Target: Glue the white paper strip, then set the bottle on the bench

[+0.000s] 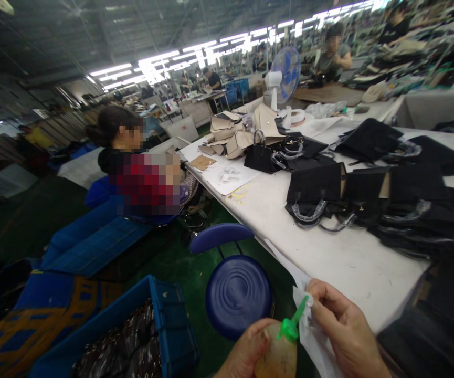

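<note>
**Two hands, one bottle, one cloth at the near edge of the bench**

At the very bottom of the scene the left hand (246, 352) has its grip closed round one small bottle (281, 359) of yellowish liquid, capped by a green nozzle (293, 323) that slants up to the right. The right hand (347, 333) pinches one white cloth (313, 336) between thumb and fingers, and the cloth touches the nozzle tip. Both hands sit just off the near corner of the white bench (345, 262).

On the bench, black bags (317, 189) lie in heaps: about three stand out clearly in the middle, more run together on the right, too piled to count. One smaller black bag (260, 155) stands further off, beside a stack of tan pieces (230, 139). One fan (284, 71) stands at the far end.

The near stretch of bench between the bags and the hands is bare white surface. Its left edge runs diagonally away from the hands. Left of that edge stands one blue stool (236, 289), close to the hands, and one blue crate (132, 336) of dark parts sits at the near left. Green floor shows between stool and crate. One seated person (140, 168) works further back on the left; others sit far off on the right.
</note>
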Demonstrator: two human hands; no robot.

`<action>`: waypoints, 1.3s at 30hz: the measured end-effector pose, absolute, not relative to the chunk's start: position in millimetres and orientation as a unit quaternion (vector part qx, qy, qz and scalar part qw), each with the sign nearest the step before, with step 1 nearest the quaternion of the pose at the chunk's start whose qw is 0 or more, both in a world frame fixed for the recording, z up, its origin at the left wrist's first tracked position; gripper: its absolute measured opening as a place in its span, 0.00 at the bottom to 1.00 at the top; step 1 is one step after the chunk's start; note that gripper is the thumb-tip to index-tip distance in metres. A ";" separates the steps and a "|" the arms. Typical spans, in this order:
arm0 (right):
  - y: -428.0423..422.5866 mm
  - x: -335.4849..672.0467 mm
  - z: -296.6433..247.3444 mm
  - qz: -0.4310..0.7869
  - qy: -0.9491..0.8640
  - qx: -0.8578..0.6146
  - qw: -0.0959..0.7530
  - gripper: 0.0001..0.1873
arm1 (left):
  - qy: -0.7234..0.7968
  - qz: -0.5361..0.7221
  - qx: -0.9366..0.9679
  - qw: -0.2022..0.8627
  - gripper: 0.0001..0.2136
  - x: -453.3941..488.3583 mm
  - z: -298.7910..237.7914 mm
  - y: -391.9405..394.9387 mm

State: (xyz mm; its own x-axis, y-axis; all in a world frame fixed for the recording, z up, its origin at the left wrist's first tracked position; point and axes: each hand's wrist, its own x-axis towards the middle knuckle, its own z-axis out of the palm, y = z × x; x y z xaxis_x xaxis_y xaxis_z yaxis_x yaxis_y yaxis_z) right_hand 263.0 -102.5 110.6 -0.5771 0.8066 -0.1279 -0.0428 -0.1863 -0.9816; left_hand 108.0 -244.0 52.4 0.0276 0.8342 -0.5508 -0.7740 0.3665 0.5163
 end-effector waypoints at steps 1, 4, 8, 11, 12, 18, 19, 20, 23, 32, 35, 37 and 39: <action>-102.9 262.2 110.3 0.666 -0.580 -0.345 0.318 0.16 | 0.408 0.563 0.031 0.718 0.33 109.4 49.7 -243.7; -103.7 259.4 110.3 0.561 -0.657 -0.354 0.359 0.13 | 0.381 0.584 0.003 0.717 0.30 115.7 47.7 -244.6; -107.4 253.4 115.2 0.413 -0.732 -0.364 0.402 0.11 | 0.336 0.601 -0.013 0.725 0.26 123.1 52.6 -247.0; -106.4 252.0 120.8 0.345 -0.744 -0.393 0.415 0.10 | 0.328 0.603 -0.020 0.727 0.27 123.8 53.2 -249.6; -103.7 253.5 122.3 0.321 -0.746 -0.403 0.422 0.10 | 0.330 0.602 -0.021 0.727 0.27 122.9 52.2 -250.8; -79.4 274.0 121.5 0.332 -0.693 -0.507 0.389 0.10 | 0.294 0.596 -0.047 0.746 0.31 116.0 45.2 -251.0; -78.7 274.9 119.9 0.390 -0.681 -0.505 0.359 0.12 | 0.278 0.598 -0.053 0.749 0.32 115.8 45.5 -249.2; -79.4 274.2 117.9 0.452 -0.667 -0.492 0.332 0.14 | 0.261 0.600 -0.058 0.754 0.33 115.8 46.3 -247.4; -87.8 265.8 109.7 0.597 -0.607 -0.439 0.287 0.19 | 0.235 0.597 -0.068 0.764 0.34 115.6 50.4 -243.9; -108.6 248.9 97.6 0.704 -0.527 -0.401 0.256 0.20 | 0.236 0.588 -0.111 0.766 0.34 108.5 55.0 -248.5; -112.8 240.7 103.4 0.700 -0.535 -0.382 0.278 0.20 | 0.264 0.576 -0.116 0.765 0.37 111.0 47.0 -249.9; -112.9 237.3 106.3 0.704 -0.523 -0.381 0.291 0.19 | 0.283 0.579 -0.093 0.759 0.39 113.1 41.3 -250.7; -111.1 237.2 107.6 0.724 -0.504 -0.377 0.282 0.17 | 0.301 0.578 -0.071 0.755 0.38 114.5 37.7 -251.5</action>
State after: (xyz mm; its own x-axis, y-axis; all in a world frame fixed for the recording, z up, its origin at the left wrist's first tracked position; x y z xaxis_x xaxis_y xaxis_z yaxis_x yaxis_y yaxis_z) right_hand 237.2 -111.1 107.6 -0.5566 0.7885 -0.2617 -0.0291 -0.3333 -0.9424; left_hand 114.5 -251.5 37.7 0.1506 0.8298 -0.5374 -0.9158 0.3219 0.2404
